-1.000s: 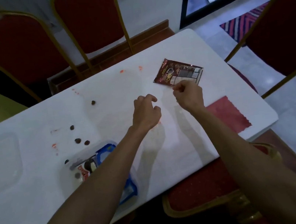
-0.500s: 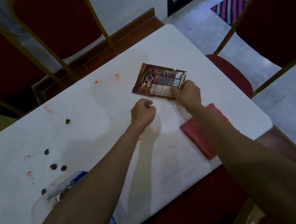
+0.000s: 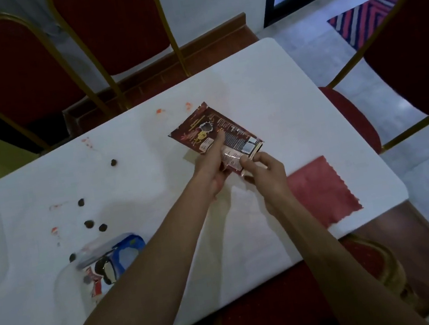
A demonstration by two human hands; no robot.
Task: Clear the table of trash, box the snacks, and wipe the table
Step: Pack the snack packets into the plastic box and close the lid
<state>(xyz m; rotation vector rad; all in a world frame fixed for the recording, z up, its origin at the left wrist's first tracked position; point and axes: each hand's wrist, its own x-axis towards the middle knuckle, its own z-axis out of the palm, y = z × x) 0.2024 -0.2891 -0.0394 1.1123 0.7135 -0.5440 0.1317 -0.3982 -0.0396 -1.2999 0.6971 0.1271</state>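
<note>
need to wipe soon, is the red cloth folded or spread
Spread: the cloth lies flat on the table, its zigzag edges showing.

We are looking through one head-worn wide-angle camera, facing forward and steeply down.
We are viewing the white counter from its near long edge, close and from above, with its top running slantwise across the frame; our left hand and right hand are meeting near the centre, forearms entering from the bottom edge, while red chairs and grey floor are filling the far margins.
</note>
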